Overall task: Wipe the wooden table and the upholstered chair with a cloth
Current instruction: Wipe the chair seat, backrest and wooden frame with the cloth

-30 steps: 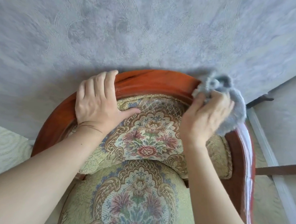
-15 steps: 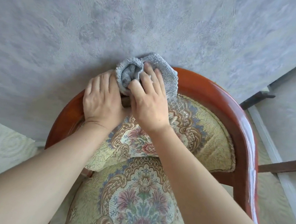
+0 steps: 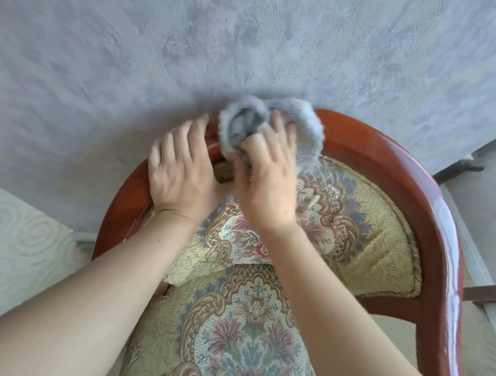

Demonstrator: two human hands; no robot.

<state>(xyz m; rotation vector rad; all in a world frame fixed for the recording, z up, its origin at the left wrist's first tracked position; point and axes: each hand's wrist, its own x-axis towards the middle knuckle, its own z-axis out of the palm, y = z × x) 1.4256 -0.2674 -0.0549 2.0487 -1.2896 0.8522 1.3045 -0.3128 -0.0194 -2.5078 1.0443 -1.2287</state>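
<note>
The right hand (image 3: 265, 186) is closed around a bunched grey cloth (image 3: 274, 125), fingers curled into its folds and pressing it onto the top of the chair's (image 3: 384, 213) curved wooden back rail (image 3: 374, 146). The cloth and the fingertips are blurred, so the exact grip on each fold cannot be made out. The fluffy bundle bulges above the knuckles and spills a little down the right side, over the upper edge of the padded backrest. The left hand (image 3: 181, 172) lies flat with fingers extended and close together, palm down on the same rail just beside the right hand; it holds nothing. Both bare forearms reach in from the bottom of the view, crossing above the seat cushion (image 3: 240, 341).

The chair has a glossy reddish-brown frame that arcs round from the left to the right, where its polished edge catches light. Backrest and seat are covered in pale green-gold fabric woven with floral and scroll patterns in pink, blue and brown. Behind the chair stands a grey textured wall (image 3: 133, 50). A pale floor (image 3: 14, 231) with swirl patterns shows at lower left, and a white baseboard (image 3: 474, 260) runs along the right
</note>
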